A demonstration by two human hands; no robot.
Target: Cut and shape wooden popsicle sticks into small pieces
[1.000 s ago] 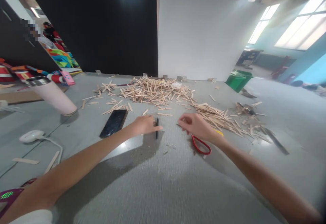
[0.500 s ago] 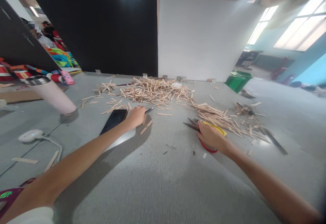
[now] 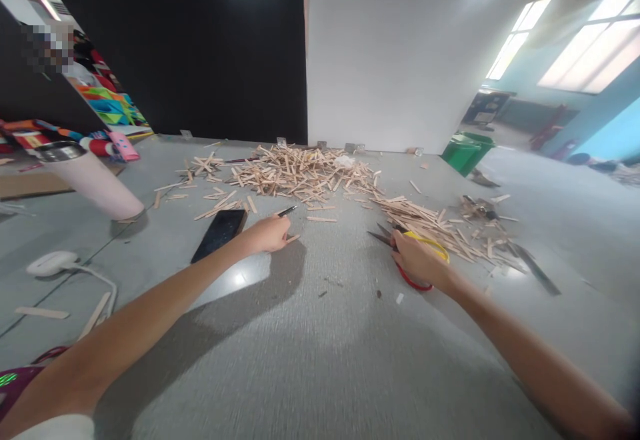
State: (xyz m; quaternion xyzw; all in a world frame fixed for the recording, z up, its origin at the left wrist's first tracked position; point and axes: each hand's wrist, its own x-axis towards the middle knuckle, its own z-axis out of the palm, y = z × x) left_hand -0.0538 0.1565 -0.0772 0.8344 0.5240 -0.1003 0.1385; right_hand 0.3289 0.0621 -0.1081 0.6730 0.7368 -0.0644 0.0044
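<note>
My left hand [image 3: 271, 233] has its fingers closed on a small flat wooden stick [image 3: 293, 238], whose tip pokes out to the right; the rest is hidden under the fingers. A dark pen [image 3: 287, 211] lies just beyond the knuckles. The black phone [image 3: 220, 235] rests on the table left of this hand. My right hand [image 3: 416, 257] is closed around scissors with a yellow and a red handle loop [image 3: 414, 281]. Their blades [image 3: 383, 237] are parted and point left. Beside the right hand, a bunch of wooden sticks [image 3: 425, 222] lies along the table.
A large heap of wooden sticks [image 3: 300, 173] lies at the back before black and white panels [image 3: 390, 60]. At left stand a pink bottle [image 3: 95, 183] and a white corded device [image 3: 53, 263]. A metal blade [image 3: 537, 270] lies right; a green bin [image 3: 463, 153] stands behind.
My left hand has come nearer and closed over the loose stick, which has turned slightly. The pen stays behind it. My right hand still holds the scissors; the view has shifted slightly.
</note>
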